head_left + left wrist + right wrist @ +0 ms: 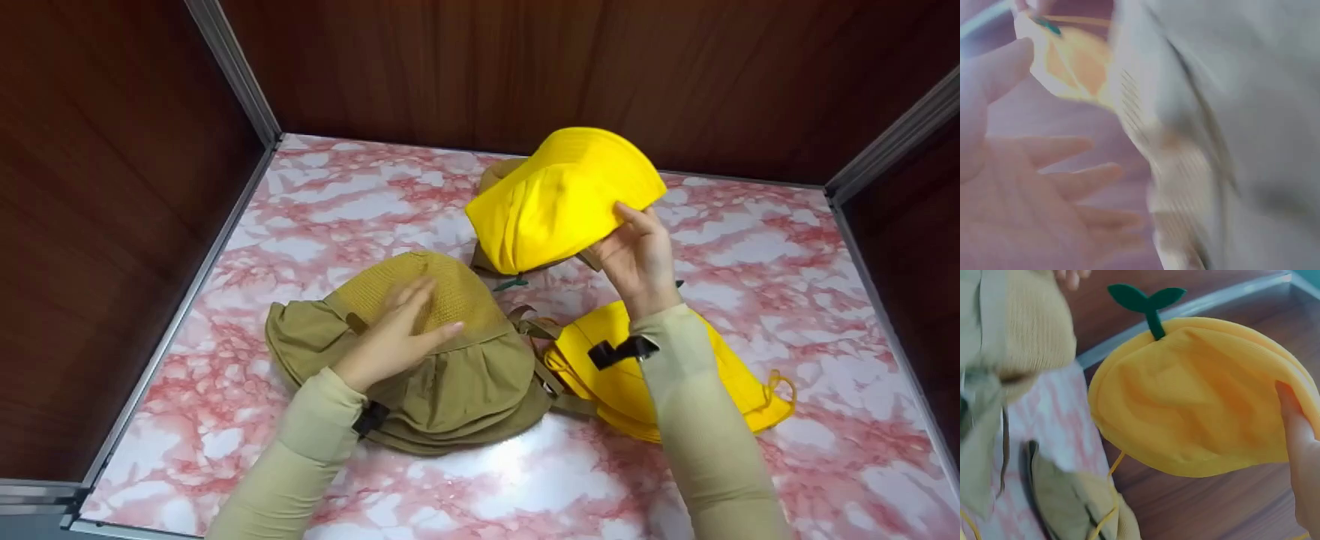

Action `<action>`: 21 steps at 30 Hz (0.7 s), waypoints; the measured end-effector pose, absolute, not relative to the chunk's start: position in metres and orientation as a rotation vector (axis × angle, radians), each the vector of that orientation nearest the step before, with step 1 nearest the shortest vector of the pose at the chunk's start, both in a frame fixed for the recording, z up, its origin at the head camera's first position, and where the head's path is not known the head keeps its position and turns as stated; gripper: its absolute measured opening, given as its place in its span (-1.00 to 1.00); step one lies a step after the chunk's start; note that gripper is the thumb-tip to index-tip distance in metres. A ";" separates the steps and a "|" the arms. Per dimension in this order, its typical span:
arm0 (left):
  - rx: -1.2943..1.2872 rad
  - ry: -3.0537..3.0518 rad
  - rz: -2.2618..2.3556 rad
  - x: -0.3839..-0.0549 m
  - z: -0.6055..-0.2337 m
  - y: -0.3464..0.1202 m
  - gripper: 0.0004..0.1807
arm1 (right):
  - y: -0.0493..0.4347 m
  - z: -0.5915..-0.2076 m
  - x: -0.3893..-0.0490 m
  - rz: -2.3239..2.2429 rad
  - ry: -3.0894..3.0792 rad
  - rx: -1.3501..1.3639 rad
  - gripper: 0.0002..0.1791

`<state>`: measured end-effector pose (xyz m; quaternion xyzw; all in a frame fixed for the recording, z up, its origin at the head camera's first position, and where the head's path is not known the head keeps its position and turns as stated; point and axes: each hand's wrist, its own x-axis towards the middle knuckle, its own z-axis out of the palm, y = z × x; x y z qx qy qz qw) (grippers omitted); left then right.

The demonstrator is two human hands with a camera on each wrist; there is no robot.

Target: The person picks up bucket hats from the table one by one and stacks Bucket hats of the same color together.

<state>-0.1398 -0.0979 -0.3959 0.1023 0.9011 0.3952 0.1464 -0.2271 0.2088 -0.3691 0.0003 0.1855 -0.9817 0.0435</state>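
Note:
My right hand (637, 259) pinches the brim of a yellow bucket hat (566, 199), thumb on one face, and holds it above the table. A green two-leaf sprout (1154, 318) stands on that hat's crown in the right wrist view. My left hand (394, 341) is spread with straight fingers over an olive sun hat (476, 300) with a mesh crown and a wide gathered brim; whether it touches is unclear. Layered brims beneath suggest stacked hats. In the left wrist view the fingers (1081, 185) are apart and hold nothing, beside the blurred olive hat.
More yellow hats (589, 330) with cords lie at the right, partly under my right forearm. Another tan hat (499, 172) is mostly hidden behind the raised one. Olive straps (574, 405) reach towards the yellow hats. Dark wood-look panels (450, 75) enclose the marbled table (337, 187).

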 end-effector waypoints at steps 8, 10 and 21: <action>0.030 1.673 2.145 -0.159 -0.394 -0.056 -0.25 | 0.211 -0.366 -0.200 -3.019 0.251 -0.022 -0.66; -0.011 1.383 2.313 -0.165 -0.394 -0.048 -0.34 | 0.212 -0.367 -0.194 -3.010 0.150 0.005 -0.72; -0.062 0.771 2.547 -0.172 -0.393 -0.032 -0.63 | 0.226 -0.379 -0.175 -2.959 -0.013 -0.019 -0.77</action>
